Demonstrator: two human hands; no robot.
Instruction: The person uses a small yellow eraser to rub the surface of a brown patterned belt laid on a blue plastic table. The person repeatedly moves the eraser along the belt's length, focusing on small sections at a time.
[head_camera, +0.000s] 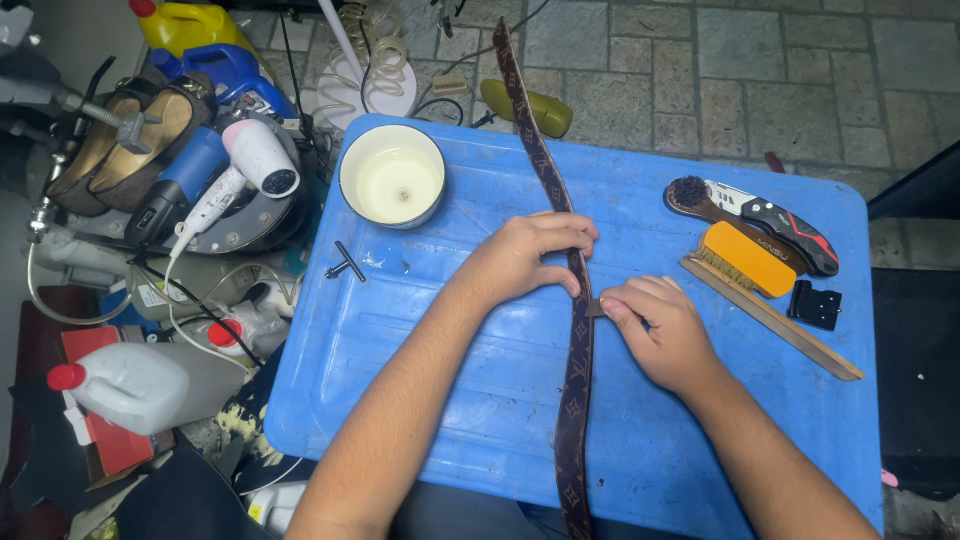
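Pressing down on a long brown patterned belt (577, 350), both hands are busy at the middle of the blue counter (450, 400); the belt runs from the near edge up across the counter and off its far side. The right hand (660, 325) is closed, thumb and forefinger pinched on something small and dark at the belt's right edge; what it is, I cannot tell. The left hand (525, 255) lies over the belt just above, fingers curled across it and holding it flat.

Risk, as I judge it: the belt is narrow and slick-looking, so if the left hand eases, the strip could twist or slide and whatever the right hand is working would land crooked. Fingertips sit very close together there, so a slip could nick a finger.

Further right, a folding knife (775, 225), an orange-backed brush (745, 258) and a wooden stick (790, 330) lie near that elbow's path. Farther back, a white bowl (392, 175) of pale liquid stands left of the belt; a tug on the belt could tip it
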